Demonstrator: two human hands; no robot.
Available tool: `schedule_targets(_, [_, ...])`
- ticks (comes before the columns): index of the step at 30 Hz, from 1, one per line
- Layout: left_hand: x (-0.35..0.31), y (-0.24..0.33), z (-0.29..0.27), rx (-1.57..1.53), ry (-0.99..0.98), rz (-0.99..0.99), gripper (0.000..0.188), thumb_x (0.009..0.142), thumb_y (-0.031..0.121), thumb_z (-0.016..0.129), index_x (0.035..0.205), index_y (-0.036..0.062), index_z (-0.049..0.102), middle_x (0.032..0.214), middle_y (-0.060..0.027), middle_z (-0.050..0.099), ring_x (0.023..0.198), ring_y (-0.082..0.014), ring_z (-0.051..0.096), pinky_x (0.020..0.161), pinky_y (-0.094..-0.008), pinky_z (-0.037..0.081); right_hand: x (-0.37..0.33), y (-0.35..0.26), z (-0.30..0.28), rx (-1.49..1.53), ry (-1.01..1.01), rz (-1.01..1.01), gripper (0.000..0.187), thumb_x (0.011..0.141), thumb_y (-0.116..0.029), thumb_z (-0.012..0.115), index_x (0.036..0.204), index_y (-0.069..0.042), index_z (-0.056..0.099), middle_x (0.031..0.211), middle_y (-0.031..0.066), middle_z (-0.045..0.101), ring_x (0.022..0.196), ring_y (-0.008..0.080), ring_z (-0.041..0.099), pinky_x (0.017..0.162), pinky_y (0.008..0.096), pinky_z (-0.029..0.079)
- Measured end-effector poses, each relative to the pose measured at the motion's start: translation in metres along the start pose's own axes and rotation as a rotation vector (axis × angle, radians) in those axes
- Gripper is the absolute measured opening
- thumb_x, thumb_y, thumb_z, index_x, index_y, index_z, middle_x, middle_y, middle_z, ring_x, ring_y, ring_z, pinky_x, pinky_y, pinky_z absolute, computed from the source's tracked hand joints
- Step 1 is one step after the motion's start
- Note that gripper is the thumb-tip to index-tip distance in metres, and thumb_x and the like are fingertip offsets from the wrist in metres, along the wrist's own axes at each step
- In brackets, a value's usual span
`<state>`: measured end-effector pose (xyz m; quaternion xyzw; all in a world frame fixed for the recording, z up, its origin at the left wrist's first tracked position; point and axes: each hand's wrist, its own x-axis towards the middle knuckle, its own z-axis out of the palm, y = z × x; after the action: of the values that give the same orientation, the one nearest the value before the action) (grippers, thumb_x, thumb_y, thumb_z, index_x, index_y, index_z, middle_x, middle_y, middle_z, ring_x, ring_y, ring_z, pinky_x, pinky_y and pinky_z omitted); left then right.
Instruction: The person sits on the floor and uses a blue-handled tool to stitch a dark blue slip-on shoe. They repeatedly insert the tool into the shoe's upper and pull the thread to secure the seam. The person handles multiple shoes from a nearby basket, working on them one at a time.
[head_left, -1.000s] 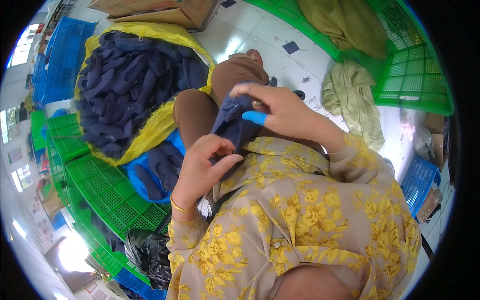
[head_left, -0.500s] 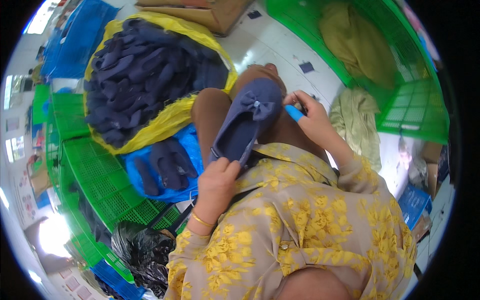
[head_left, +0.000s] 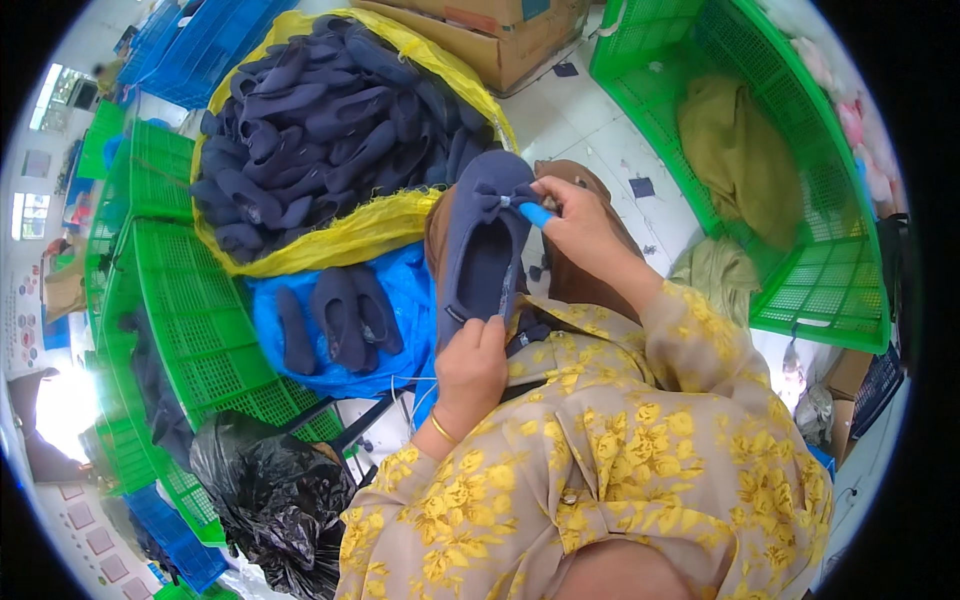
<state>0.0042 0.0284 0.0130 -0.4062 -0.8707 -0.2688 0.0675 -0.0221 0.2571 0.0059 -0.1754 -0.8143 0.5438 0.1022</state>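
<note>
Navy-blue fabric slip-on shoe (head_left: 488, 268) is gripped at the heel by the fingers of the left hand (head_left: 472, 370), while those of the right hand (head_left: 580, 225), its thumb wrapped in blue, pinch the fabric bow (head_left: 507, 203) near the toe. It sits above brown-trousered legs (head_left: 575, 280). Leftward, matching loose shoes (head_left: 340, 315) lie on crinkled blue plastic sheeting (head_left: 410, 290); beyond, a yellow plastic sack (head_left: 310, 250) brims with others.

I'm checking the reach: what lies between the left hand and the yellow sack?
In the head view, blue plastic sheeting with several navy slip-on shoes on it lies between the left hand and the yellow sack, beside the brown-trousered left knee.
</note>
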Motion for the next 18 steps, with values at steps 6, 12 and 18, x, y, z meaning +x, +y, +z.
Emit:
schedule_targets(6, [0.01, -0.003, -0.022, -0.252, -0.196, -0.011, 0.03, 0.078, 0.01, 0.071, 0.106, 0.0066, 0.061, 0.092, -0.0104, 0.056, 0.075, -0.0295, 0.061, 0.061, -0.0371, 0.05, 0.005, 0.021, 0.013, 0.225, -0.036, 0.198, 0.022, 0.087, -0.022, 0.07, 0.096, -0.004, 0.062, 0.076, 0.0009, 0.059, 0.066, 0.0122, 0.05, 0.06, 0.03, 0.041])
schedule_targets(12, [0.014, -0.021, -0.041, -0.156, -0.377, 0.034, 0.026, 0.077, 0.008, 0.066, 0.102, 0.009, 0.059, 0.089, -0.0099, 0.053, 0.079, -0.0294, 0.06, 0.063, -0.0379, 0.051, -0.006, 0.03, -0.025, 0.597, 0.105, 0.334, 0.014, 0.093, -0.016, 0.062, 0.105, -0.011, 0.056, 0.069, -0.0052, 0.045, 0.049, 0.0016, 0.034, 0.043, 0.0192, 0.026])
schedule_targets(18, [0.013, -0.017, -0.027, -0.232, -0.121, -0.078, 0.015, 0.078, 0.004, 0.065, 0.091, 0.0025, 0.057, 0.083, -0.0135, 0.052, 0.075, -0.033, 0.057, 0.064, -0.0398, 0.048, -0.012, 0.046, -0.018, 0.444, 0.099, 0.199, 0.009, 0.092, -0.017, 0.063, 0.096, -0.01, 0.06, 0.069, -0.0065, 0.048, 0.053, 0.0036, 0.04, 0.046, 0.0211, 0.032])
